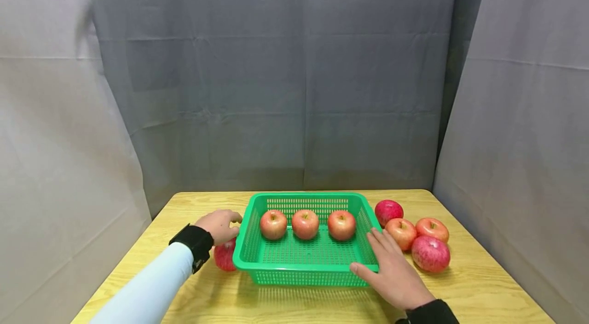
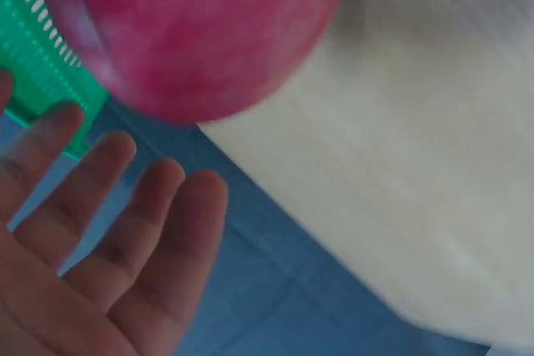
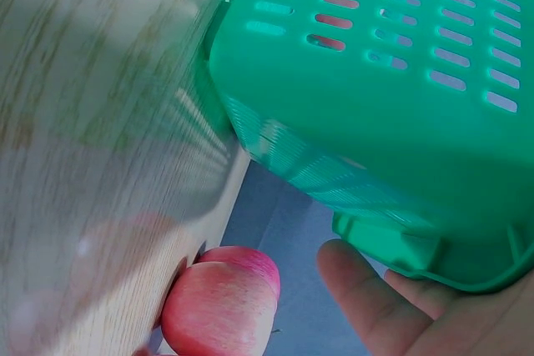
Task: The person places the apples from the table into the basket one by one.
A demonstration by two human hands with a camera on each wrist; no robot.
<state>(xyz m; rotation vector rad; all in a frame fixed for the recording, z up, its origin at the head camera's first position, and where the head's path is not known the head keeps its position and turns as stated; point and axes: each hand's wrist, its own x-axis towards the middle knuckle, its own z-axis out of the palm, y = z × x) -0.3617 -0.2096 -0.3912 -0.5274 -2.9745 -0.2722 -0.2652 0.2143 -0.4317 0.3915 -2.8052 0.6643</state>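
A green plastic basket [image 1: 306, 267] holds three red-yellow apples in a row: a left apple [image 1: 273, 225], a middle apple [image 1: 305, 224] and a right apple [image 1: 341, 225]. My left hand [image 1: 222, 225] is by the basket's left rim, over a dark red apple [image 1: 224, 255] on the table; in the left wrist view its fingers [image 2: 196, 214] look extended and apart from that apple. With fingers spread fairly straight, my right hand [image 1: 393, 273] rests at the basket's front right corner, touching the rim. Its fingers [image 3: 359, 289] show below the rim in the right wrist view.
To the right of the basket lie several apples: a dark red one [image 1: 388, 211] at the back, two lighter ones [image 1: 401, 233] [image 1: 432, 229], and a speckled pink-red one [image 1: 430, 253] in front. Grey cloth [image 1: 294, 84] surrounds the wooden table [image 1: 294, 308].
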